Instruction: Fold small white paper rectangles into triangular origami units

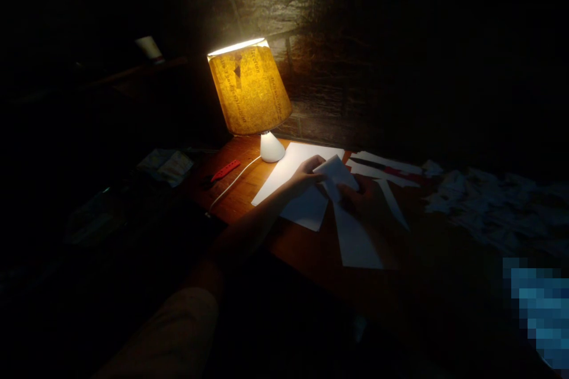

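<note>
A small folded piece of white paper [334, 173] is held up just above the wooden table [306, 251]. My left hand [306, 176] pinches its left edge with the fingers closed on it. My right hand [367, 200], mostly in shadow, grips the paper's lower right side. Under the hands lie a large white sheet [297, 186] and a second white sheet [357, 243] nearer to me.
A lit table lamp [249, 90] with a yellow newsprint shade stands at the back left, its white cord [233, 180] trailing forward. A red tool [224, 170] lies left of it. Paper strips [386, 167] and scraps [489, 207] are spread to the right. The room is dark.
</note>
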A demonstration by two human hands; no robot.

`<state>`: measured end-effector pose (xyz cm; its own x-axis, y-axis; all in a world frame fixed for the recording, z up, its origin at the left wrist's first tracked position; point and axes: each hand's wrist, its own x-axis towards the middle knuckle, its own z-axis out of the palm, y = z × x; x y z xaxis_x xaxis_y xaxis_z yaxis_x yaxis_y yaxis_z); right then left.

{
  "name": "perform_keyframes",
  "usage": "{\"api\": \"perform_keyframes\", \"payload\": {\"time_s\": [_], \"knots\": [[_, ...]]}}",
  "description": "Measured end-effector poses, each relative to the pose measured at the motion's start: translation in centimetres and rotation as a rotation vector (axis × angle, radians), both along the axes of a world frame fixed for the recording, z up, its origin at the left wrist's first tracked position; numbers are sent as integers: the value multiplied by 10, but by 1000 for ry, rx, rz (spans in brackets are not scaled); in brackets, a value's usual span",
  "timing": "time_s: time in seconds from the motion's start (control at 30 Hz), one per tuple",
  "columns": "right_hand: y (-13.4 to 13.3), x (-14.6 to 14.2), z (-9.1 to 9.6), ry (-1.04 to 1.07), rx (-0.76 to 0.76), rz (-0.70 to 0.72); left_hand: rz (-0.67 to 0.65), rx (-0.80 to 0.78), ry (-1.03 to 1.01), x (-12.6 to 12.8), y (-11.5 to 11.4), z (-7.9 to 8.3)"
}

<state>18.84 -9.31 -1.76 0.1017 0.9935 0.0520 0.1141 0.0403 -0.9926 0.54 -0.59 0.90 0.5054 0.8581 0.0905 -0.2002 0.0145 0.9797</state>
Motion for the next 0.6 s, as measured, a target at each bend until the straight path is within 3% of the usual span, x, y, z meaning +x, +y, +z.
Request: {"api": "perform_keyframes", "payload": {"time_s": [0.1, 0.3, 0.6], "knots": [[-2, 2, 6, -46, -11, 18, -52, -42, -27, 0, -1, 2], [-5, 1, 14, -111, -15, 86, -16, -39, 74, 0, -7, 8], [-6, -3, 9, 116, -61, 11, 53, -68, -12, 3, -5, 3]]}}
